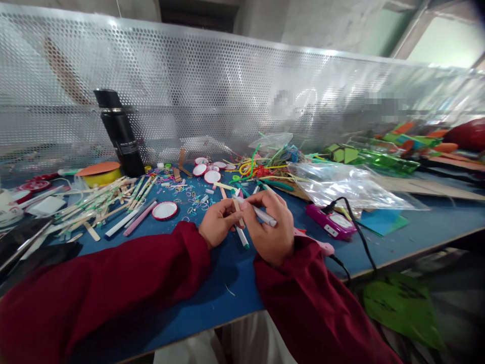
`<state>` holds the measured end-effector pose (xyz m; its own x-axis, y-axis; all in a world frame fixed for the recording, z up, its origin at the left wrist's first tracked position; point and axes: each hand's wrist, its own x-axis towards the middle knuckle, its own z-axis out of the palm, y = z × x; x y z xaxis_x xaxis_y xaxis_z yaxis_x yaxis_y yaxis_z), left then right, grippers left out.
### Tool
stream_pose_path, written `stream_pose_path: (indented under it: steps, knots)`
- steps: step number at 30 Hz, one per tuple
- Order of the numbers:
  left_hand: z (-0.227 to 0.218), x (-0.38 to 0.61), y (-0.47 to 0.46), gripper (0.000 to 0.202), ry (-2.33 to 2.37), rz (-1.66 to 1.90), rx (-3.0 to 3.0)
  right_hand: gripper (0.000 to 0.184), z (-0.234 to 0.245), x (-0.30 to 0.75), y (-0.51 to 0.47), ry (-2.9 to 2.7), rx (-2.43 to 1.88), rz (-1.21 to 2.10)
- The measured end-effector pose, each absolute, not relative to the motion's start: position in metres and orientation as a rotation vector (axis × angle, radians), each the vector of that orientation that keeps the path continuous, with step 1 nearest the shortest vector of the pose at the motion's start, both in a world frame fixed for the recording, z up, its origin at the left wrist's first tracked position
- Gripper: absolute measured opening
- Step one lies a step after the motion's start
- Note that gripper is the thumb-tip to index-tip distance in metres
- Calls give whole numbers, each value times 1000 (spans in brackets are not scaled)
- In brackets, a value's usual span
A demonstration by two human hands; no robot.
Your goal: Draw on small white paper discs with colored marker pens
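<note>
My left hand point(216, 221) is closed around a wooden craft stick point(238, 212), held upright over the blue table point(231, 275). My right hand point(271, 227) grips a white marker pen point(261, 215), its tip pointing at the top of the stick. A second marker with a green tip point(242, 237) lies on the table just below my hands. Both arms wear dark red sleeves.
A black flask point(120, 132) stands at the back left before a perforated metal screen point(227, 91). Wooden sticks point(98, 202), round white discs point(165, 210), coloured bands and straws point(261, 164) litter the table. A pink glue gun point(331, 222) with black cord and clear plastic bags point(341, 184) lie right.
</note>
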<state>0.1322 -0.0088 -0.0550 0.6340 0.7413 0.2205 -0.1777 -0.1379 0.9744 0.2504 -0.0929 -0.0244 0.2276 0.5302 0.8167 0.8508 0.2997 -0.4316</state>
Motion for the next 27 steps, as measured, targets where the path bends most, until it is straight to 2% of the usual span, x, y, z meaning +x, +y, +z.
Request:
stream_pose_path:
  steps: [27]
  knots:
    - [-59, 132, -7, 31, 491, 842, 1523, 12, -25, 251, -92, -1415, -1360, -367]
